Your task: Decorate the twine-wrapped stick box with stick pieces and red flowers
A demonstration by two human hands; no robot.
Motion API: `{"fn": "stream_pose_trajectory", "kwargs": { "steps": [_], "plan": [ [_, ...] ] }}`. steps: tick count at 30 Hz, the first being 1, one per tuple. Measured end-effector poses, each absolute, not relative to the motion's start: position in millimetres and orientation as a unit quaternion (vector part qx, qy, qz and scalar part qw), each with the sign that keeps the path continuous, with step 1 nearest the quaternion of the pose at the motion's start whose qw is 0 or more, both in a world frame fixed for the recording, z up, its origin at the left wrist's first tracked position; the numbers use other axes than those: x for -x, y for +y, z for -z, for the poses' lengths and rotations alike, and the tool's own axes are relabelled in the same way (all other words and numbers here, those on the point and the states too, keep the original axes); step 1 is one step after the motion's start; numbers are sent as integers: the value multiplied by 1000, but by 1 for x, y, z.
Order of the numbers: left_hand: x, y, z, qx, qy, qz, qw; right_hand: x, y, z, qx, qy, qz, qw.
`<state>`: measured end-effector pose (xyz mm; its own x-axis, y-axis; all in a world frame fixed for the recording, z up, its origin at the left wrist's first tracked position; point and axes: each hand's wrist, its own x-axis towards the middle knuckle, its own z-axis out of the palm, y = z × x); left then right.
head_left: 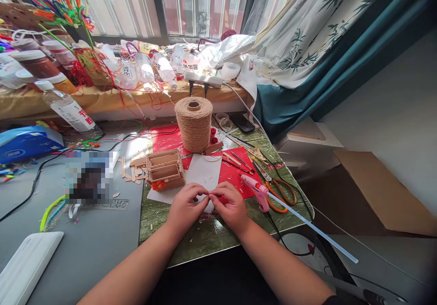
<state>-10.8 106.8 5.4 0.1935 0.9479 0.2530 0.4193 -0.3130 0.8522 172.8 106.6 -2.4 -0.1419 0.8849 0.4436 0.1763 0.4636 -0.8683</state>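
My left hand (pixel 189 209) and my right hand (pixel 230 207) meet fingertip to fingertip over the front of the green wood-patterned table. Both are closed in a pinch; whatever sits between the fingers is too small to make out. Just beyond my left hand stands a small twine-wrapped box (pixel 166 170) with compartments and an orange-red flower on its front corner. Under and behind the hands lie a white sheet (pixel 205 170) and red sheets (pixel 243 164). To the right of my right hand rests a pink glue gun (pixel 259 191) with a long clear glue stick out its back.
A big twine spool (pixel 194 125) stands behind the box. Orange-handled scissors (pixel 282 193) lie beyond the glue gun, near several pencils and sticks. Wood strips (pixel 135 170) are scattered on the left. A power strip (pixel 203 79) and bottles crowd the window ledge; black cables cross the tables.
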Motion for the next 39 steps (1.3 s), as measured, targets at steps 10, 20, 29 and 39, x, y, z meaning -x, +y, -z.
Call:
{"fn": "stream_pose_trajectory", "kwargs": {
  "steps": [10,20,29,39],
  "plan": [
    [12,111,-1,-673,504,-424,338,-173,109,6,454,-597,-357,556],
    [13,112,0,-666,520,-425,326,-173,110,17,463,-509,-387,613],
    [14,111,-7,-699,507,-412,291,-168,108,8,439,-640,-395,491],
    [12,110,-4,-709,503,-404,286,-169,109,9,462,-643,-376,482]
  ]
}}
